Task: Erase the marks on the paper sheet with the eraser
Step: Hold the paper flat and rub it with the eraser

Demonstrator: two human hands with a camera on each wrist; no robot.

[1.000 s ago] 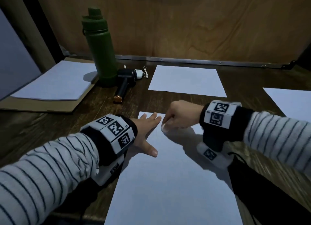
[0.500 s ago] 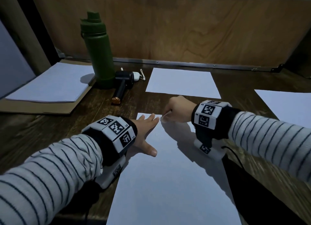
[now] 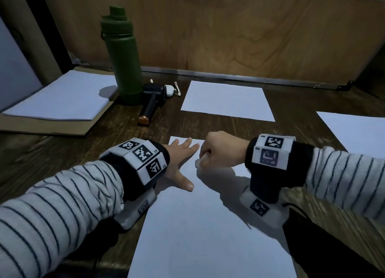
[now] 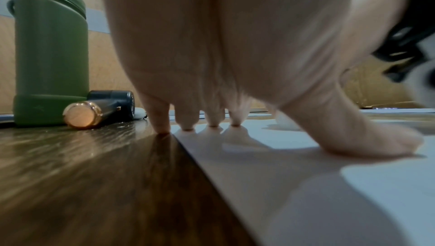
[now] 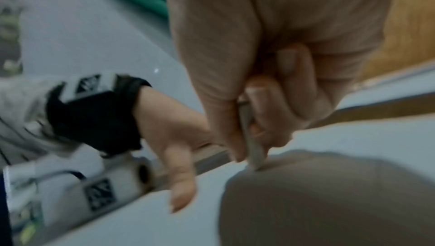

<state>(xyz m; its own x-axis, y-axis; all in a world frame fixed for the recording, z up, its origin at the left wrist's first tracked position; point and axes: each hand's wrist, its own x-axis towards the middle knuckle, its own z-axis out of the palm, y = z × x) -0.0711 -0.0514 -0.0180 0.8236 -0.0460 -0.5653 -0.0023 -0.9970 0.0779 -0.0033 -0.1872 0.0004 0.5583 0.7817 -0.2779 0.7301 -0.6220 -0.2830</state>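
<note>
- The worktop (image 3: 62,153) is dark wood with a visible grain and a slight sheen.
- The paper sheet (image 3: 204,225) is smooth, matt white.
- The green bottle (image 3: 123,55) looks matt.
- The striped sleeves (image 3: 52,205) are knitted cloth.

The left hand (image 3: 180,163) is laid flat, palm down, fingers (image 4: 162,119) straight and spread, thumb splayed toward the body. The right hand (image 3: 220,150) is curled into a fist just beside it, thumb and fingertips (image 5: 259,112) pinched together, pointing down. Both forearms are extended forward in striped sleeves.
</note>
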